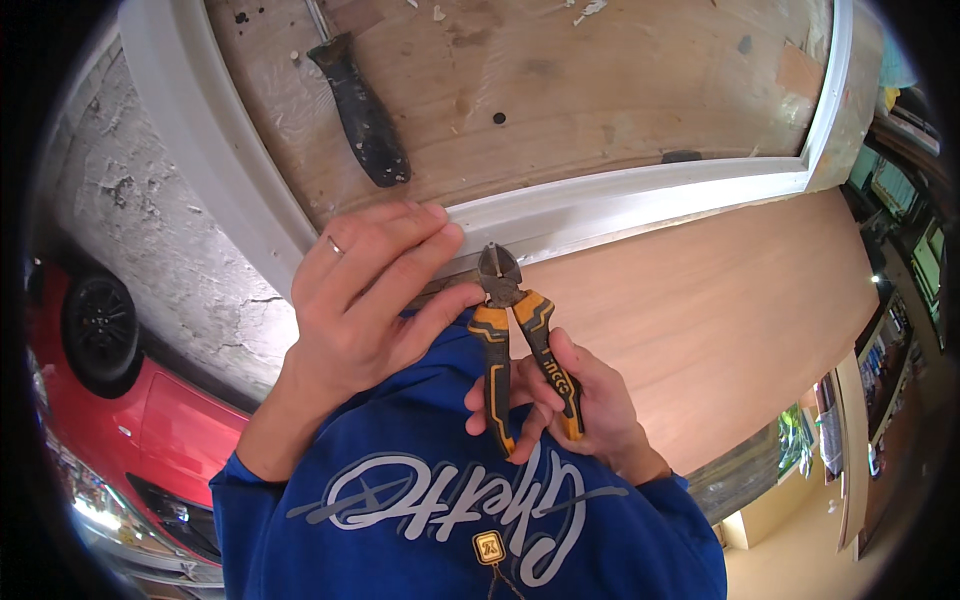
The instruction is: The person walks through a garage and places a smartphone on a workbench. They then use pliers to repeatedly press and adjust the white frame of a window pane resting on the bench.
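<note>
My right hand (600, 405) is closed around the handles of a pair of diagonal cutting pliers (499, 295) with black and yellow grips. The handles stand somewhat apart. The dark jaws point away from me, at the near bar of a white frame (650, 205). My left hand (370, 295), a ring on one finger, grips that bar near its left corner. Its fingers reach over the bar, and the thumb extends toward the plier head, close to the jaws. Whether a small piece sits between thumb and bar I cannot tell.
Inside the frame, a screwdriver (365, 115) with a black handle lies on the brown board (600, 90) among small scraps. A wooden panel (690, 310) extends to the right. On the left are rough concrete (150, 190) and a red car (180, 410). Cluttered shelves (890, 380) stand at far right.
</note>
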Demonstrator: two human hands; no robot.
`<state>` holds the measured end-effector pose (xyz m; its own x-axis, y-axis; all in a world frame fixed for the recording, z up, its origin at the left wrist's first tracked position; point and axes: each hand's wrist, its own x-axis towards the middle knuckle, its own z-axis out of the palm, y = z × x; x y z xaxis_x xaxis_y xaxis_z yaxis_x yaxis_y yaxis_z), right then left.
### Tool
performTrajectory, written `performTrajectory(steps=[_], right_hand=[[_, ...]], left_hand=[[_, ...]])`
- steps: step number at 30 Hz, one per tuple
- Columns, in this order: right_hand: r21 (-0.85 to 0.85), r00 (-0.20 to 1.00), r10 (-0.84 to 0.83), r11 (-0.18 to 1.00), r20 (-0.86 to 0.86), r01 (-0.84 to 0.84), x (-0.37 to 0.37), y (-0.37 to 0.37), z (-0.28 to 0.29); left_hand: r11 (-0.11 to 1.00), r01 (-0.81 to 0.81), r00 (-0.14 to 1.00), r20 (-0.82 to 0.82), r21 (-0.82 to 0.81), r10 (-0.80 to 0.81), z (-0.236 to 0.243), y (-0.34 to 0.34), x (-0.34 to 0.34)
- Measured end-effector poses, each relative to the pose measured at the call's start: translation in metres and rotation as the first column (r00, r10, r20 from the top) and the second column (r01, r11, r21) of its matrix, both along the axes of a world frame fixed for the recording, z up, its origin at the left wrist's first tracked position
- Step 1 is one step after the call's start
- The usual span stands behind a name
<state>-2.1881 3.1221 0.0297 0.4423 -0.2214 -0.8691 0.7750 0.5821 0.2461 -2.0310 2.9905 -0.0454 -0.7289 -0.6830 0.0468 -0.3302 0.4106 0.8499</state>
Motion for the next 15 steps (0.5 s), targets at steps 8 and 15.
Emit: performTrajectory(steps=[8, 15], right_hand=[[0.044, 0.999, -0.031, 0.999, 0.033, 0.029, -0.0012, -0.0004, -0.0004], [0.038, 0.980, -0.159, 0.987, 0.116, 0.156, -0.0057, -0.0004, 0.0007]], left_hand=[[1.000, 0.008, 1.000, 0.016, 0.008, -0.008, -0.0002, -0.0007, 0.0017], [0.999, 0.002, 1.000, 0.008, 0.039, -0.002, -0.0039, -0.0005, 0.0022]])
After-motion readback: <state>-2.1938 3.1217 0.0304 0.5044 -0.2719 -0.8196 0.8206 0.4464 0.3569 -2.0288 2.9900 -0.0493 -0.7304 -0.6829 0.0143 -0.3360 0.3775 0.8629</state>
